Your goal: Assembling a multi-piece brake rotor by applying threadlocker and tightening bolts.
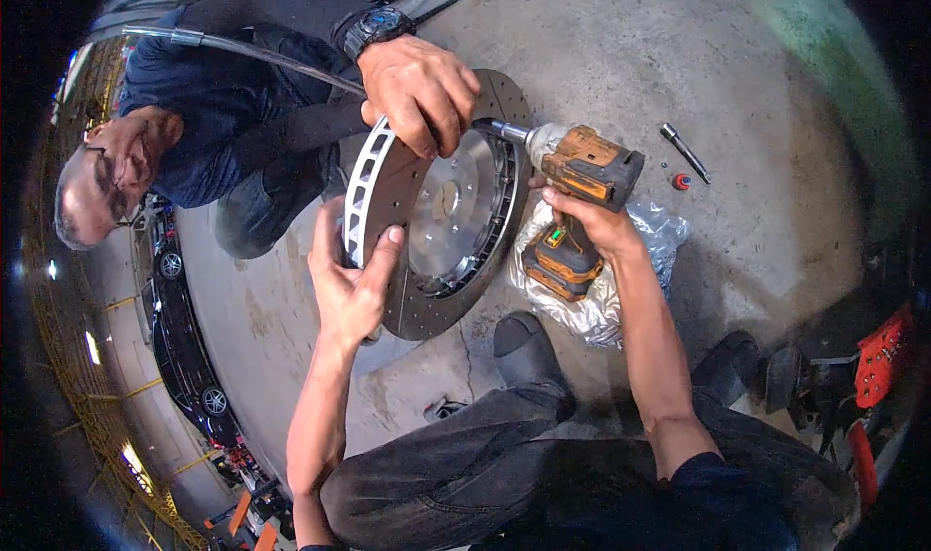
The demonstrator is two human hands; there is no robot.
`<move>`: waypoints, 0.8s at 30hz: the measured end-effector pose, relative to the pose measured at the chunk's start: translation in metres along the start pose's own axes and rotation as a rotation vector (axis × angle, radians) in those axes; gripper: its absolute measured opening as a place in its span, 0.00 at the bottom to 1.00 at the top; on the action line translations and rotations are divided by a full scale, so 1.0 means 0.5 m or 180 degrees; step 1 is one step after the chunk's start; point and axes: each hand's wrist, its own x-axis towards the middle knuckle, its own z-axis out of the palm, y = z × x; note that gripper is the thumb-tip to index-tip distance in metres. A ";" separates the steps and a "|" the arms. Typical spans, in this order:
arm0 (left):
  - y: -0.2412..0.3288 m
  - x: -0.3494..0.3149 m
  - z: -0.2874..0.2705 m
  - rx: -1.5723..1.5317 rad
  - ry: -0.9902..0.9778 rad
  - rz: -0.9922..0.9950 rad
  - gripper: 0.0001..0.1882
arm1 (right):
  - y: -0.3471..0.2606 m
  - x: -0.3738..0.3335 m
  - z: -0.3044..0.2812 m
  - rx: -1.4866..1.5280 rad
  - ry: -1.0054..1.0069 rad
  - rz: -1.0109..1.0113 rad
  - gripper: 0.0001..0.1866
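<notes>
A drilled, vented brake disc with a silver centre stands tilted in front of me. My left hand grips its near left edge, thumb on the drilled face and fingers behind the rim. In my right hand is a worn orange-and-black impact driver, held by its handle. The driver's socket points left at the disc's centre part; whether it sits on a bolt is hidden. A co-worker's hand, with a black watch above it, clasps the disc's upper edge. A long metal bar reaches toward that hand.
A crumpled clear plastic bag lies under the driver. Right of it on the concrete floor are a socket extension and a small red-topped item. A person crouches at the left. Farther back stands a dark car.
</notes>
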 end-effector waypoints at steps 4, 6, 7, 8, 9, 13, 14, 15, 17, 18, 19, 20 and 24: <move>0.003 -0.003 -0.001 0.0016 0.0002 -0.0002 0.20 | 0.000 0.001 -0.006 -0.0039 -0.0040 0.0046 0.10; 0.003 -0.004 0.001 0.0008 0.0007 -0.0020 0.20 | 0.002 0.004 -0.012 -0.0070 -0.0062 0.0026 0.10; 0.002 -0.004 0.001 0.0036 0.0025 0.0016 0.20 | 0.003 0.004 -0.014 -0.0098 -0.0083 0.0001 0.10; 0.002 -0.003 0.002 0.0064 0.0047 0.0056 0.19 | 0.005 0.004 -0.012 -0.0104 -0.0087 -0.0001 0.10; 0.000 -0.003 0.002 0.0060 0.0054 0.0056 0.19 | 0.008 0.004 -0.008 0.0035 -0.0068 0.0011 0.10; 0.009 0.000 0.010 -0.0016 0.0111 -0.0135 0.19 | -0.007 0.005 0.010 0.0541 0.0060 0.0391 0.12; 0.014 0.004 0.015 -0.0091 0.0156 -0.0316 0.19 | 0.003 0.005 0.008 0.0516 0.0154 0.0398 0.16; 0.015 0.008 0.019 -0.0103 0.0178 -0.0313 0.19 | 0.005 0.003 0.000 0.0498 0.0138 0.0389 0.16; 0.017 0.015 0.021 -0.0007 0.0162 -0.0236 0.19 | 0.005 -0.006 -0.008 0.0858 0.0179 0.0514 0.17; 0.019 0.015 0.017 -0.0007 0.0178 -0.0233 0.19 | -0.002 -0.016 -0.005 0.1010 0.0219 0.0422 0.16; 0.020 0.015 0.013 0.0008 0.0192 -0.0237 0.19 | 0.002 -0.023 -0.006 0.1006 0.0206 0.0416 0.16; 0.023 0.018 0.015 0.0006 0.0193 -0.0227 0.19 | 0.009 -0.028 -0.015 0.0936 0.0293 0.0451 0.16; 0.020 0.021 0.017 -0.0057 0.0244 -0.0181 0.17 | 0.036 -0.036 -0.029 0.1049 0.0421 0.0576 0.15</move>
